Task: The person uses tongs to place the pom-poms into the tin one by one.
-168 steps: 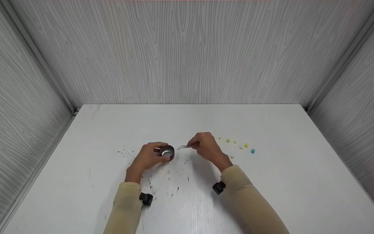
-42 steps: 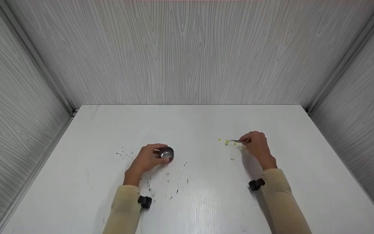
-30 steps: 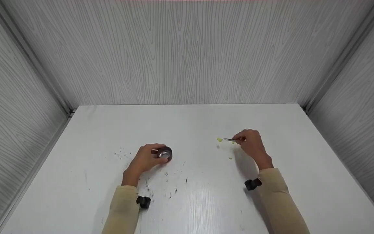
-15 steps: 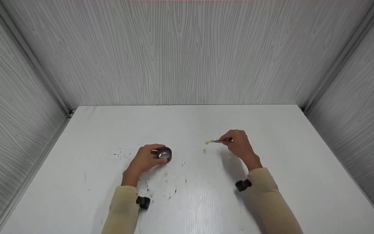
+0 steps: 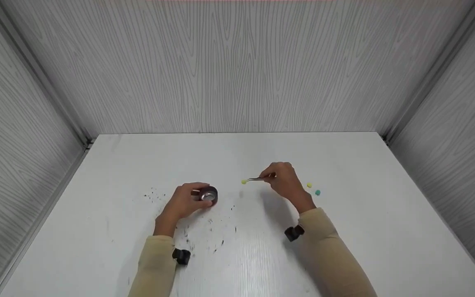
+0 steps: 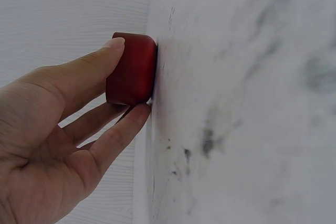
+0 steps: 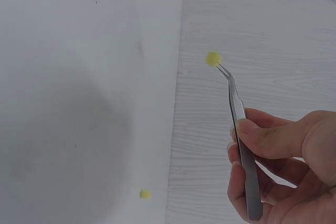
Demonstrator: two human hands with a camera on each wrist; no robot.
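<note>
A small round cup [image 5: 209, 194], red outside [image 6: 135, 72] and shiny metal inside, stands on the table. My left hand [image 5: 183, 203] holds it between thumb and fingers, at its sides. My right hand [image 5: 285, 181] pinches a pair of bent-tip tweezers [image 7: 242, 140] above the table, to the right of the cup. At the tweezers' tips is a small yellow ball [image 7: 212, 59], apart from the cup. Farther right on the table lie another yellow ball [image 5: 309, 185] and a teal ball [image 5: 317, 192]; my right hand may hide other balls.
Dark specks and smudges [image 5: 222, 242] dot the white table [image 5: 138, 161] around the left hand. Grey wood-grain panels [image 5: 229, 70] rise at the back and on both sides. A black wrist camera [image 5: 294, 233] sits on each sleeve.
My right hand has lifted a yellow ball with the tweezers from the row at right and carried it left toward the cup. The left hand and cup have stayed nearly in place.
</note>
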